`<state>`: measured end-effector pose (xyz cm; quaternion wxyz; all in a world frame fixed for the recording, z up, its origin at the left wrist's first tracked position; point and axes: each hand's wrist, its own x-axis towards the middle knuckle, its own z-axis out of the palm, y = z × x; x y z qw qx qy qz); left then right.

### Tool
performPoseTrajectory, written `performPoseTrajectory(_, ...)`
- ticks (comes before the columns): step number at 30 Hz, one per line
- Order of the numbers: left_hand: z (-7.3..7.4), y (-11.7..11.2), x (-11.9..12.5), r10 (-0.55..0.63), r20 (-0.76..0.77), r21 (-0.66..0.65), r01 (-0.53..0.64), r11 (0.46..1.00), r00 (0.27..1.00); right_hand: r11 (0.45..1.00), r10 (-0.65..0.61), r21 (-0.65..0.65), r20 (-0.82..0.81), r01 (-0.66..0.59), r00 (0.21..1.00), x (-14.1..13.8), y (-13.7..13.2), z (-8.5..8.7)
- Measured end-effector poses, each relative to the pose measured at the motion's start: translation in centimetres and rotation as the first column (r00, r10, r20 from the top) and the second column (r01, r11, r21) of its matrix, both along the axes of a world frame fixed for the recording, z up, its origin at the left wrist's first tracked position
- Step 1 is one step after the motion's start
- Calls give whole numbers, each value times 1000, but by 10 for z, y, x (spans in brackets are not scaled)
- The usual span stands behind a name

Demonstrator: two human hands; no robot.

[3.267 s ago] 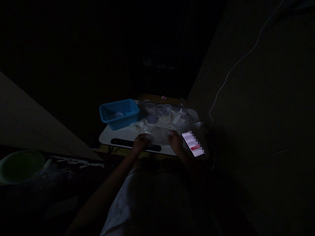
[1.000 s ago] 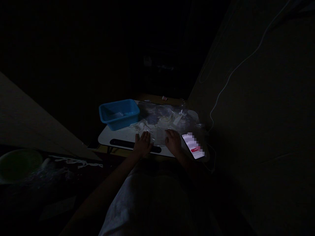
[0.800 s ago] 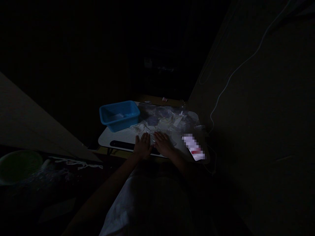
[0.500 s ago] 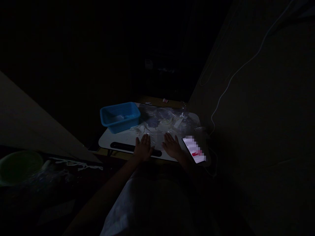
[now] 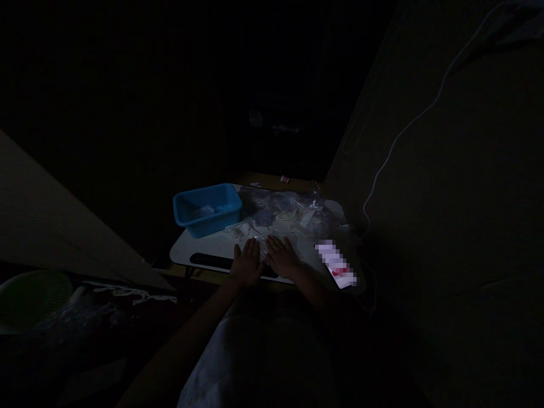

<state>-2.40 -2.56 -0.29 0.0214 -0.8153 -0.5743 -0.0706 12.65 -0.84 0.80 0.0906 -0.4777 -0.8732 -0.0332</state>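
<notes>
The scene is very dark. My left hand (image 5: 247, 262) lies flat and open on a small white table (image 5: 199, 248), fingers stretched forward. My right hand (image 5: 280, 256) lies flat beside it, almost touching, pressed on a clear plastic sheet or bag (image 5: 272, 241) that I can barely make out. Neither hand holds anything. More crumpled clear plastic and pale bits (image 5: 293, 212) are heaped just beyond my fingers.
A blue plastic tub (image 5: 207, 208) stands at the table's far left. A lit phone (image 5: 337, 263) lies at the right edge. A white cable (image 5: 395, 144) runs up the right wall. A green basket (image 5: 29, 292) sits low at the left.
My hands went from pinching the plastic to lying flat. The right hand swept left, out to the right, and now back against the left hand.
</notes>
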Motion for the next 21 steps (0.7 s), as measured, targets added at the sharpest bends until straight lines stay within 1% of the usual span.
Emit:
performPoseTrajectory(2, -1, 0, 0, -2, -5, 3, 2, 1000, 1000, 999, -30, -12, -4, 30, 1000, 1, 3, -5)
performPoseTrajectory(4, -2, 0, 0, -3, -7, 16, 3, 1000, 1000, 997, -83, 0, -7, 83, 997, 10, 7, -8)
performPoseTrajectory(7, -4, 0, 0, -2, -8, 22, 3, 1000, 1000, 984, -175, 15, -6, 175, 985, 26, 11, -10)
performPoseTrajectory(10, -3, 1, -1, -1, -6, 2, 1, 1000, 1000, 968, -250, 30, -13, 250, 968, 35, 13, -11)
performPoseTrajectory(12, 1, 2, -3, 3, -6, -29, -3, 1000, 1000, 962, -271, 40, -18, 272, 962, 37, 13, -12)
performPoseTrajectory(15, 14, 6, -5, 39, -12, -76, -40, 996, 999, 960, -277, 42, -16, 277, 961, 35, 14, -15)
performPoseTrajectory(16, 20, 8, -5, 53, -15, -69, -54, 996, 998, 959, -278, 43, -14, 279, 960, 35, 14, -15)
performPoseTrajectory(18, 29, 13, 2, 61, -22, -6, -61, 998, 998, 957, -284, 47, -14, 285, 959, 34, 13, -16)
performPoseTrajectory(20, 33, 19, 15, 4, -32, 52, -3, 999, 999, 956, -288, 48, -14, 288, 958, 34, 13, -15)
performPoseTrajectory(21, 32, 22, 23, -60, -34, 50, 61, 997, 998, 956, -289, 47, -11, 289, 957, 34, 12, -15)
